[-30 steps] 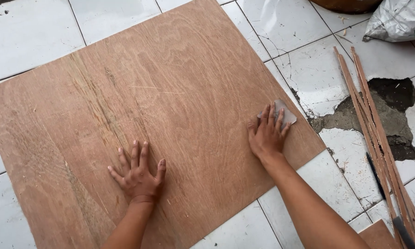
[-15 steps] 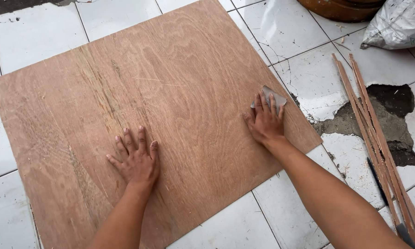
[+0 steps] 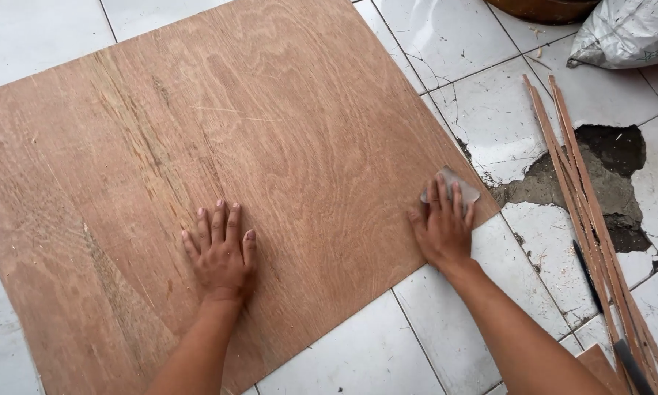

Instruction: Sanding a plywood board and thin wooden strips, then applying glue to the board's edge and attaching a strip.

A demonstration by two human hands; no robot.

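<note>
A large reddish-brown plywood sheet (image 3: 219, 153) lies flat on a white tiled floor. My left hand (image 3: 221, 252) rests palm down on the sheet near its front edge, fingers spread, holding nothing. My right hand (image 3: 442, 225) presses a small grey piece of sandpaper (image 3: 457, 184) against the sheet's right corner; the fingers cover most of it.
Several thin wooden strips (image 3: 588, 219) lie on the floor to the right, beside a broken patch of tile showing dark cement (image 3: 607, 164). A grey plastic sack (image 3: 625, 33) and a brown round container (image 3: 545, 9) sit at the top right. A dark tool (image 3: 629, 362) lies at the bottom right.
The right hand with the sandpaper has slid slightly along the sheet's right corner. The left hand has stayed flat on the board while the view shifted.
</note>
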